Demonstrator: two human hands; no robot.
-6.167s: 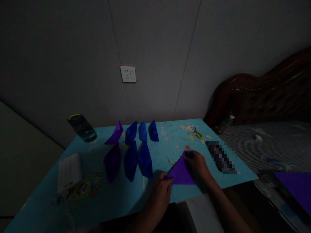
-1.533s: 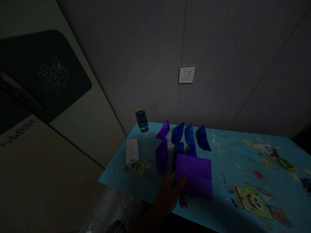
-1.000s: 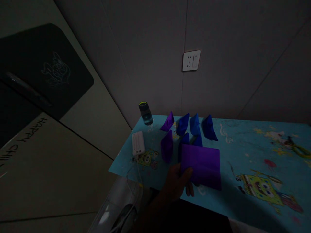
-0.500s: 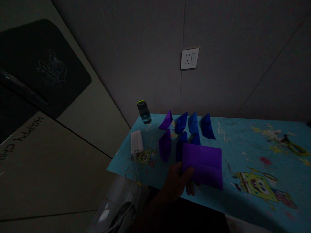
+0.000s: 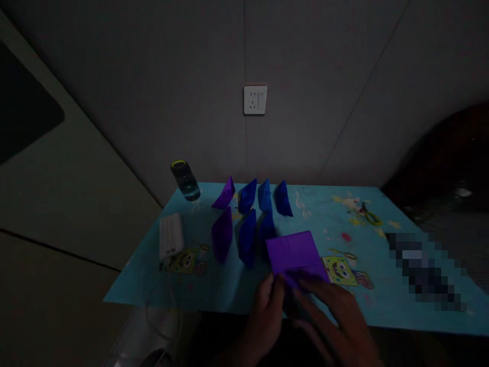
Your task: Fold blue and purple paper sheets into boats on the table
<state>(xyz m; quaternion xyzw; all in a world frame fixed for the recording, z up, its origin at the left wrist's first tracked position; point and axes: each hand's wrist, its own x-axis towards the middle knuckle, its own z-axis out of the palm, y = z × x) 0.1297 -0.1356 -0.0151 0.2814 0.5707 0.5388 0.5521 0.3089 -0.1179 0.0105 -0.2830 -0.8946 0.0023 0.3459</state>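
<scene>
A sheet of purple paper [image 5: 296,252] with crease lines is in front of me, over the near part of the table. My left hand [image 5: 267,311] pinches its near left corner, thumb on top. At the near edge, the fingers of my right hand [image 5: 338,316] are stretched out and apart, their tips touching the paper; they are slightly blurred. Just beyond the sheet stand folded paper boats in two rows, among them a purple boat [image 5: 222,237], a dark blue boat [image 5: 248,239] and a lighter blue boat [image 5: 264,196]. The sheet partly covers the closest blue boat [image 5: 266,227].
A water bottle [image 5: 186,181] stands at the back left of the cartoon-printed table [image 5: 313,204]. Nearer is a white power bank [image 5: 171,235] with a cable [image 5: 173,300]. A pixelated patch [image 5: 424,275] lies at the right. A socket [image 5: 255,100] is on the wall.
My right hand has come in at the paper's near edge. The paper has turned and tilted in my left hand. The view has swung right, bringing the table's right end into sight.
</scene>
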